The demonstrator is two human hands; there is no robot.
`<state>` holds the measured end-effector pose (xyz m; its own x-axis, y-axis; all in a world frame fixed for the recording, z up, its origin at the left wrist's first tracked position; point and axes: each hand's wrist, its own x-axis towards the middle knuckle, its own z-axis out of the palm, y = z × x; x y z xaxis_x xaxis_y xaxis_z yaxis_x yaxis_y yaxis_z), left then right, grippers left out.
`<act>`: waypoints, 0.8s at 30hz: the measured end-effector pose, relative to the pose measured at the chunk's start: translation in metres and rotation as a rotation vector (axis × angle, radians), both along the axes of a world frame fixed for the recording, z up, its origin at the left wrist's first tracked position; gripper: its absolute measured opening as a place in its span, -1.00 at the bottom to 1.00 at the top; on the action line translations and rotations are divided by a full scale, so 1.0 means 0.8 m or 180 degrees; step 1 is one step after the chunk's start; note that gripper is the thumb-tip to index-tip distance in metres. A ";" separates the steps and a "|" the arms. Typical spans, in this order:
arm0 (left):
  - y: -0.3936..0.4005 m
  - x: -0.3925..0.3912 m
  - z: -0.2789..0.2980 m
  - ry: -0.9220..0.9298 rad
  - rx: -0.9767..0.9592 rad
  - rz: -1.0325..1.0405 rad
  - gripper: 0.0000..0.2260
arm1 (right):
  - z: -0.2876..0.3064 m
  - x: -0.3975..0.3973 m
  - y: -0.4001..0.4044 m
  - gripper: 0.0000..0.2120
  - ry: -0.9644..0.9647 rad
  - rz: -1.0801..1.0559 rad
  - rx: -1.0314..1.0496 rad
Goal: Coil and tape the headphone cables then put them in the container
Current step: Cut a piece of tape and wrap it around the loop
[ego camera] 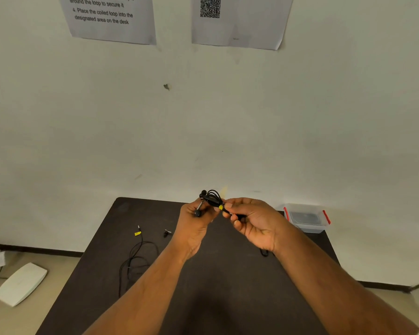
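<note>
A coiled black headphone cable (212, 198) with a small yellow tag is held up above the dark table (228, 286), between both hands. My left hand (195, 222) grips its left end, where an earbud and a metal plug stick out. My right hand (250, 220) pinches the coil at the yellow tag. A second black headphone cable (137, 259) lies loose on the table's left part, its yellow-tagged plug pointing to the wall. The clear container (306, 217) with red latches stands at the table's far right corner.
A small black earbud piece (167, 233) lies near the table's middle. A bit of black cable (264, 252) shows under my right wrist. On the floor to the left lies a white flat device (22, 282). Printed sheets (109, 18) hang on the wall.
</note>
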<state>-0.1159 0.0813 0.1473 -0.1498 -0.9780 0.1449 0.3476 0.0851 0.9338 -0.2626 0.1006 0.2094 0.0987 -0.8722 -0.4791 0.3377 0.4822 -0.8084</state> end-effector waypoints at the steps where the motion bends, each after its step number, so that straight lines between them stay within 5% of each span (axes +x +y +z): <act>1: 0.002 0.000 -0.001 0.0018 0.0049 0.0059 -0.84 | -0.002 0.002 -0.002 -0.90 0.0043 -0.0050 -0.0055; 12: 0.017 -0.024 0.006 0.0185 0.0757 0.0708 -0.83 | -0.025 0.025 -0.004 -0.99 0.1982 -0.0132 -0.1464; 19: 0.014 -0.035 0.002 -0.0078 0.1107 0.1096 -0.83 | -0.058 0.023 -0.016 -0.72 0.4211 0.0178 -0.2927; 24: 0.012 -0.035 -0.004 -0.0374 0.1183 0.1199 -0.82 | -0.061 0.022 -0.020 -0.80 0.4302 0.0573 -0.2958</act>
<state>-0.1437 0.0910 0.1441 0.2267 -0.9493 -0.2176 0.2482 -0.1597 0.9555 -0.2453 0.0847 0.1606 0.1957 -0.9160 0.3501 -0.8100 -0.3523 -0.4688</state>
